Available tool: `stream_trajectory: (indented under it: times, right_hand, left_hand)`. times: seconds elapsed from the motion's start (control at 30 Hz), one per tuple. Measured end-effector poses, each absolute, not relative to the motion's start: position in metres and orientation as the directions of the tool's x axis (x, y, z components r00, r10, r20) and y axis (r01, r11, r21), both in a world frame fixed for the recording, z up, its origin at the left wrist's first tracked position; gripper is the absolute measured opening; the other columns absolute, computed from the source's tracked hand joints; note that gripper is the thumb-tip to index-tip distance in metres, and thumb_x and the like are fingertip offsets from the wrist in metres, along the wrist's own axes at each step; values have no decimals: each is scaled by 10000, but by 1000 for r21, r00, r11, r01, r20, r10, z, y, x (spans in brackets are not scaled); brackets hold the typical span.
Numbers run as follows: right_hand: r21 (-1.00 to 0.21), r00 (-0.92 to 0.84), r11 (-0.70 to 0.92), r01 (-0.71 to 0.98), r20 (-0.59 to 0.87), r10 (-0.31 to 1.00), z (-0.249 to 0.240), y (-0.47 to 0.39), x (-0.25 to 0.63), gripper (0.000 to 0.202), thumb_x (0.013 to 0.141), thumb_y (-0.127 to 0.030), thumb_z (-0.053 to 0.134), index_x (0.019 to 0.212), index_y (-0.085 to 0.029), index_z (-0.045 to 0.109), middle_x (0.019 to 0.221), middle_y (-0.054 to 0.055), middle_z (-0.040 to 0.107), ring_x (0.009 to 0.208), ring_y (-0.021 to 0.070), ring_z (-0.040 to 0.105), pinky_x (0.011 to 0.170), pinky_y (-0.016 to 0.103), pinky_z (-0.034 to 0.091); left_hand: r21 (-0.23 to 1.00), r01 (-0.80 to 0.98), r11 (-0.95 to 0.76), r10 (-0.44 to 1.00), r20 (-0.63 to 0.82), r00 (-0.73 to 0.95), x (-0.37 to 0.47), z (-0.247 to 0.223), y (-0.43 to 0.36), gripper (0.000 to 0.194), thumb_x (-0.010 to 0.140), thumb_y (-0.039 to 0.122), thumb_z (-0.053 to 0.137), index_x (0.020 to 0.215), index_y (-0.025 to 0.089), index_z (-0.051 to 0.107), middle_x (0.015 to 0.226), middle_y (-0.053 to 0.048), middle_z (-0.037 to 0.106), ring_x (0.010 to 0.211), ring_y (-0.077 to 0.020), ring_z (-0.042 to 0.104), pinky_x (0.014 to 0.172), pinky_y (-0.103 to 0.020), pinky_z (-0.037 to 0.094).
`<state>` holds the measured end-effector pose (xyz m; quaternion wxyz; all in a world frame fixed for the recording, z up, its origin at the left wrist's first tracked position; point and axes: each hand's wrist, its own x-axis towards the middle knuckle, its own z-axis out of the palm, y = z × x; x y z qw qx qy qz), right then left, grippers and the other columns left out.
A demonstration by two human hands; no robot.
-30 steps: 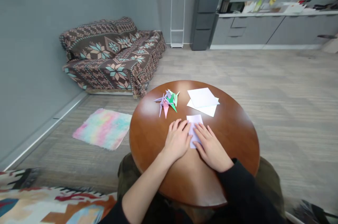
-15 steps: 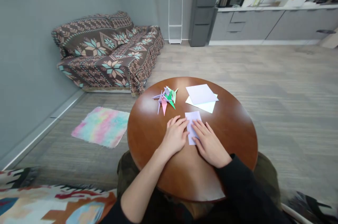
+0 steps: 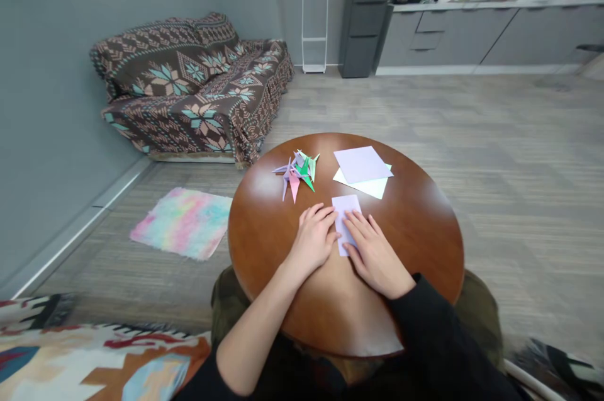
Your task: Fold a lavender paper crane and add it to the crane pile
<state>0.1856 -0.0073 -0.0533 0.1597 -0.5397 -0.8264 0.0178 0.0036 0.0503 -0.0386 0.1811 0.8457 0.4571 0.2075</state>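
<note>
On the round brown table (image 3: 264,243) lies a lilac paper (image 3: 346,204), folded into a narrow upright rectangle. My left hand (image 3: 315,234) rests at its left edge, fingertips touching the paper, thumb near the lower part. From the right, my right hand (image 3: 375,256) lies over the paper with its fingers spread and flat, covering part of the right side. Behind my left hand sits a cluster of folded paper cranes (image 3: 299,171) in purple, pink and green. Beyond the folded paper, a lilac square sheet (image 3: 362,163) overlaps a pale greenish-white sheet (image 3: 376,187).
A sofa (image 3: 189,92) under a patterned cover stands at the back left, with a pastel rug (image 3: 184,223) on the floor before it. Kitchen cabinets (image 3: 462,36) and a grey fridge (image 3: 365,17) line the far wall. A patterned cloth (image 3: 108,363) shows at the lower left.
The view has shifted slightly. Both hands stay at the folded paper in nearly the same pose.
</note>
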Motion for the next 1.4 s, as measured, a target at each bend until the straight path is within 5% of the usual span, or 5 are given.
stream_trajectory:
  times: [1.4]
  right_hand:
    - [-258,-360,422,869,254,898,-52,-9,184,504,1008,-264,405,1467,-69,477,1585,175,431,1510,308,336,1225,567,279]
  left_hand:
    - [476,681,-556,824,209,527,4,-41,50,413,902,212,638,1314,197,647,1443,-83,609,1430,-341,409,1193,-576,294]
